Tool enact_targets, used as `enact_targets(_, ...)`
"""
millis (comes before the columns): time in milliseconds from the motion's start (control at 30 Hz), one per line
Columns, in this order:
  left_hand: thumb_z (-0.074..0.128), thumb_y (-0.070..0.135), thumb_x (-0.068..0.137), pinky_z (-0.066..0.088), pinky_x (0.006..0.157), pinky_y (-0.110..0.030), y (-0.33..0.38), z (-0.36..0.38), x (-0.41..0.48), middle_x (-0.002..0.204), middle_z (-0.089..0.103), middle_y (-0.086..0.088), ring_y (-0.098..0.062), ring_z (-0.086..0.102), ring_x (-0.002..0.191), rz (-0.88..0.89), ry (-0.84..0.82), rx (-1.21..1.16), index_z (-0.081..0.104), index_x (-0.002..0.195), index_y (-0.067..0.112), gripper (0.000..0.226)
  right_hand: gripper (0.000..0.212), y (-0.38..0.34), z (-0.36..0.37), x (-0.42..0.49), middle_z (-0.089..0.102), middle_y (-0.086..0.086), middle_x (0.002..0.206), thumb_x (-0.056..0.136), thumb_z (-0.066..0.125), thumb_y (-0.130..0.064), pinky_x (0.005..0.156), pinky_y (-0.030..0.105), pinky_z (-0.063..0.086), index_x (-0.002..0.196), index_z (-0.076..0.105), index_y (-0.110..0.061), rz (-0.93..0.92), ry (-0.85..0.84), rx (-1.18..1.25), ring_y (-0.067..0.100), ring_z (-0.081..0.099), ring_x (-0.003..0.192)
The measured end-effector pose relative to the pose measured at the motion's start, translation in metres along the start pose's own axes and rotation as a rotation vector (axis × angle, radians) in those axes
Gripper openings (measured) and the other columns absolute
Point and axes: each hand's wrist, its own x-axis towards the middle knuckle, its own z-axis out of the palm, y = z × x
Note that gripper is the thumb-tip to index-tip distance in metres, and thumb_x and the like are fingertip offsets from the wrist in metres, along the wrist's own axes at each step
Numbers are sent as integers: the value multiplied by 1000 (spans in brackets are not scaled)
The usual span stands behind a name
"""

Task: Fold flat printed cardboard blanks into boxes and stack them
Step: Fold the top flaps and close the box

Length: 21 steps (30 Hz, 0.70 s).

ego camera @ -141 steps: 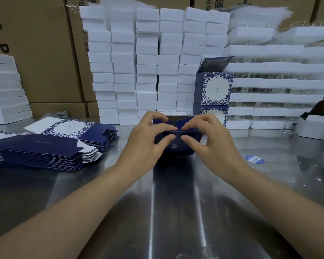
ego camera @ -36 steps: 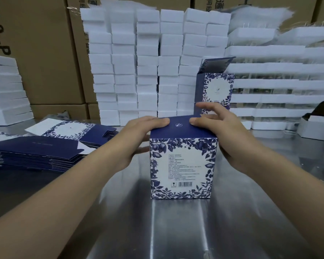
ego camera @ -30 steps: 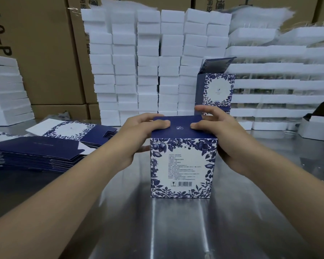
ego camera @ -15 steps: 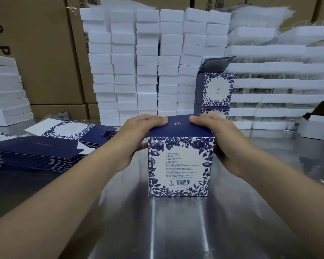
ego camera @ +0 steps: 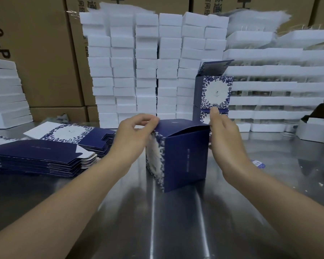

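Observation:
A folded navy box (ego camera: pixel 183 156) with blue-and-white floral panels stands on the steel table (ego camera: pixel 157 221) in front of me, its plain navy side facing me and its top flap slightly raised. My left hand (ego camera: pixel 135 135) pinches the flap's left corner. My right hand (ego camera: pixel 224 135) holds the box's upper right edge, fingers behind it. Two finished boxes (ego camera: pixel 213 94) stand stacked behind, the upper one with its lid open. Flat printed blanks (ego camera: pixel 45 156) lie piled at the left, a second pile (ego camera: pixel 79 133) behind them.
Columns of white foam blocks (ego camera: pixel 148 68) and white trays (ego camera: pixel 279 86) line the back. Brown cartons (ego camera: pixel 41 53) stand behind them. More white trays (ego camera: pixel 6 94) rise at far left. A small open white box (ego camera: pixel 314 126) sits at the right, a blue sticker (ego camera: pixel 258 163) on the table.
The box has been turned so the navy side faces me instead of the printed label panel. Its top flap is now lifted, and both hands have shifted to the flap's edges.

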Motion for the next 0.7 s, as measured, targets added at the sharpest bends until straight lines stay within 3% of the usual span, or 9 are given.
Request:
enact_targets(67, 73, 39, 99, 62, 70, -22, -3, -2, 1, 98, 77, 15, -1, 69, 88, 17, 79, -35, 84, 94, 28, 16, 35, 0, 2, -4, 53, -5, 77, 104, 50, -53, 77, 49, 48, 80, 51, -28, -116, -68, 4, 22, 51, 76)
enact_targets(167, 74, 40, 98, 61, 72, -21, -1, -13, 6, 102, 80, 12, -9, 74, 96, -26, 50, -56, 86, 91, 25, 20, 6, -1, 3, -10, 64, 9, 90, 102, 63, -37, 67, 48, 55, 96, 66, -37, -201, -205, 14, 30, 62, 77)
enact_targets(233, 71, 51, 97, 58, 73, -21, 2, -19, 10, 105, 80, 16, -9, 75, 99, -86, -41, -33, 86, 95, 32, 24, 15, -3, 4, -14, 64, 12, 91, 99, 63, -42, 63, 37, 56, 96, 71, -31, -225, -308, 29, 20, 61, 72)
enact_targets(300, 71, 66, 87, 56, 87, -28, 4, -22, 11, 110, 80, 18, -12, 75, 106, -182, -157, -49, 84, 103, 39, 34, 23, -3, 3, -16, 64, 5, 95, 94, 64, -51, 73, 36, 58, 98, 73, -31, -248, -365, 8, 14, 63, 81)
enact_targets(367, 74, 65, 70, 53, 106, -37, 4, -23, 10, 113, 80, 14, -16, 74, 113, -231, -237, -83, 83, 108, 39, 47, 32, -1, 0, -16, 59, -14, 110, 85, 67, -63, 92, 31, 53, 105, 74, -39, -318, -409, -77, 6, 62, 106)
enact_targets(433, 71, 51, 71, 46, 117, -43, 3, -22, 9, 115, 79, 15, -18, 70, 119, -193, -251, -79, 82, 111, 39, 43, 45, 3, -3, -15, 45, -23, 137, 76, 72, -69, 109, 33, 43, 115, 70, -46, -358, -469, -191, 2, 46, 136)
enact_targets(533, 67, 39, 78, 45, 114, -44, 0, -21, 8, 118, 78, 13, -24, 66, 126, -148, -262, -90, 82, 112, 36, 37, 64, 8, -5, -13, 25, -37, 151, 72, 79, -70, 121, 46, 34, 129, 59, -50, -331, -553, -265, -7, 13, 154)
enact_targets(633, 68, 37, 79, 50, 99, -38, -2, -19, 8, 115, 79, 9, -27, 67, 124, -143, -238, -115, 83, 109, 34, 34, 74, 15, -3, -14, 30, -32, 152, 68, 80, -76, 119, 54, 39, 133, 53, -54, -309, -539, -241, -12, 8, 153)
enact_targets(700, 68, 39, 79, 50, 101, -38, -5, -14, 5, 115, 79, 10, -26, 67, 124, -141, -186, -131, 83, 108, 35, 32, 80, 19, -1, -15, 31, -27, 155, 63, 79, -82, 119, 52, 39, 134, 51, -55, -308, -483, -223, -7, 12, 155)
